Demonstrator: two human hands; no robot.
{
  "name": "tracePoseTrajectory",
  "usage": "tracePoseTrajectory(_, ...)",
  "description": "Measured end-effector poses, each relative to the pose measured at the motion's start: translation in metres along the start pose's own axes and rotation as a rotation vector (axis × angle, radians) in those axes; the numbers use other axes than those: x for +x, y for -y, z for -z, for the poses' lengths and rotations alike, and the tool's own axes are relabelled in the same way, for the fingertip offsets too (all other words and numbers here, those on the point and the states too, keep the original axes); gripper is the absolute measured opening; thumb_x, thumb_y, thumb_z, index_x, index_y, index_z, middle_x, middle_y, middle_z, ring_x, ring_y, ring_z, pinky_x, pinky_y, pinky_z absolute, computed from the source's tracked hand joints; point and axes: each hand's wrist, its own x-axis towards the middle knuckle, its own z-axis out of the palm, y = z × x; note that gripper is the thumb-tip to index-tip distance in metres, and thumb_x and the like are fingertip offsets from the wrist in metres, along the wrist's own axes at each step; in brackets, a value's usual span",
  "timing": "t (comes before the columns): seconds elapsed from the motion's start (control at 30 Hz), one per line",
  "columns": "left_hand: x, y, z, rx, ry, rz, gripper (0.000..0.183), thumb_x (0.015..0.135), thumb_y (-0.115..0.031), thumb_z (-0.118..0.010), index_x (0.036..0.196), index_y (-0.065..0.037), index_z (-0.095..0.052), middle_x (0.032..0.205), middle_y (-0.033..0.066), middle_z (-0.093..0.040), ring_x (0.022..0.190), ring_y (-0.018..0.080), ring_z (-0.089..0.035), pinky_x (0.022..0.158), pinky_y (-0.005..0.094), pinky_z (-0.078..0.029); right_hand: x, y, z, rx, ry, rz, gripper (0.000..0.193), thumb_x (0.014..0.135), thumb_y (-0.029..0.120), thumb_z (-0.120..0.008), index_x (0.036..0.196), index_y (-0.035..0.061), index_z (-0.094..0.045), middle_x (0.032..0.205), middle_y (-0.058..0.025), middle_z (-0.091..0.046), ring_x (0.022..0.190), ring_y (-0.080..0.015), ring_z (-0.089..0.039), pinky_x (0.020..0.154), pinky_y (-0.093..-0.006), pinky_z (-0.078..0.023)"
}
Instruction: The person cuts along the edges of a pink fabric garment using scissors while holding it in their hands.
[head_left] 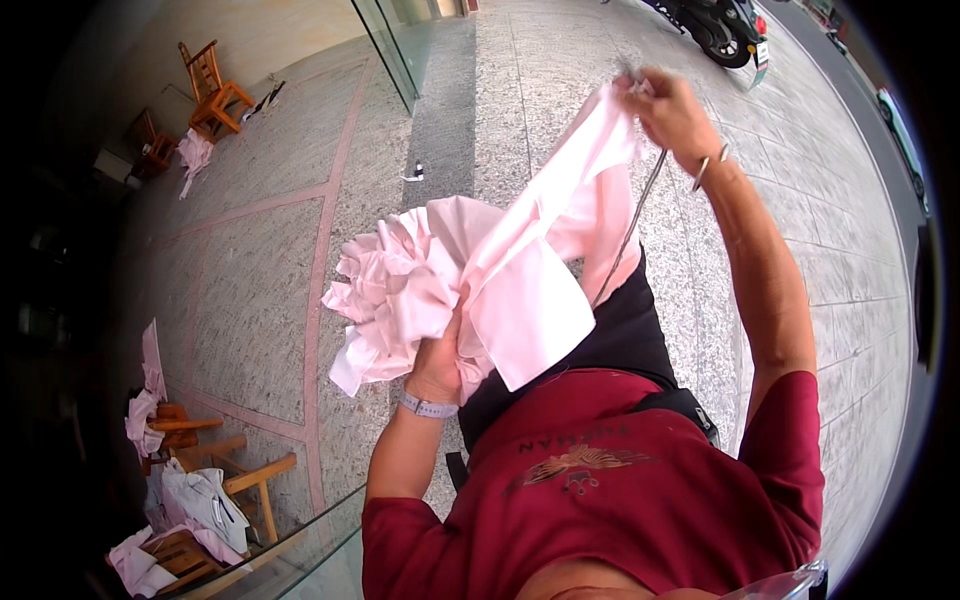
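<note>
My left hand (437, 368), a pale band at its wrist, is closed round a gathered bunch of light pink cloth pieces (400, 290) in front of my waist. Out to the upper right, my right hand (672, 112) pinches the raised corner of one pink piece (560, 170), which stretches slantwise between the hands. A small dark metallic thing (632, 73) shows at the right fingertips; its kind is too blurred to make out. From near that hand a thin dark cord (645, 195) hangs down to my dark trousers. Folds of cloth hide most of the left fingers.
Wooden chairs (212, 92) stand at the far left by the wall. More wooden furniture (262, 480) with pink and grey cloth lies at the lower left. A glass door edge (395, 60) rises at the top, a glass panel (330, 550) at lower left. A motorcycle (715, 30) is parked upper right.
</note>
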Motion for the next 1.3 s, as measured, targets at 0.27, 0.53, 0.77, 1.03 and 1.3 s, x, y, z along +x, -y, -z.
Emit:
tracePoseTrajectory(0.27, -0.007, 0.004, -0.009, -0.041, -0.082, 0.019, 0.048, 0.104, -0.031, -0.047, 0.136, 0.005, -0.048, 0.133, 0.0158, -0.058, 0.119, 0.0231, -0.060, 0.103, 0.0357, -0.048, -0.092, -0.016, -0.062, 0.175, 0.569, 0.091, 0.011, 0.093, 0.010, -0.065, 0.094, -0.0005, -0.067, 0.083, -0.0046, -0.069, 0.074, -0.0100, -0.061, 0.068, -0.0273, -0.048)
tracePoseTrajectory(0.53, -0.005, 0.012, -0.013, -0.196, -0.083, 0.092, 0.048, 0.105, -0.032, -0.045, 0.135, 0.006, -0.047, 0.131, 0.0168, -0.059, 0.119, 0.0247, -0.060, 0.102, 0.0364, -0.049, -0.173, -0.041, -0.102, 0.253, 1.158, -0.109, 0.023, 0.089, 0.004, -0.069, 0.111, 0.0000, -0.070, 0.107, -0.0076, -0.071, 0.105, -0.0148, -0.063, 0.092, -0.0287, -0.049)
tracePoseTrajectory(0.77, -0.013, 0.025, 0.001, -0.122, -0.164, 0.037, 0.041, 0.105, -0.020, -0.036, 0.138, 0.003, -0.046, 0.130, 0.0148, -0.060, 0.115, 0.0228, -0.061, 0.100, 0.0350, -0.050, -0.145, -0.023, -0.110, 0.640, 0.737, -0.026, 0.027, 0.089, -0.005, -0.061, 0.115, -0.0003, -0.068, 0.131, -0.0093, -0.061, 0.117, -0.0157, -0.057, 0.099, -0.0283, -0.042)
tracePoseTrajectory(1.03, -0.022, 0.036, -0.008, -0.062, -0.117, 0.080, 0.039, 0.104, -0.021, -0.045, 0.136, 0.001, -0.049, 0.125, 0.0113, -0.062, 0.110, 0.0190, -0.064, 0.093, 0.0313, -0.053, -0.127, -0.028, -0.127, 0.328, 0.840, 0.169, 0.034, 0.090, -0.004, -0.059, 0.124, -0.0001, -0.061, 0.115, -0.0082, -0.063, 0.105, -0.0163, -0.060, 0.088, -0.0293, -0.049)
tracePoseTrajectory(1.3, -0.025, 0.023, -0.006, -0.065, -0.058, 0.095, 0.041, 0.105, -0.026, -0.045, 0.135, 0.002, -0.049, 0.126, 0.0120, -0.061, 0.111, 0.0192, -0.063, 0.095, 0.0331, -0.052, -0.140, -0.038, -0.144, 0.134, 0.748, 0.264, 0.023, 0.094, 0.005, -0.060, 0.115, -0.0018, -0.059, 0.094, -0.0117, -0.062, 0.084, -0.0186, -0.064, 0.072, -0.0304, -0.052)
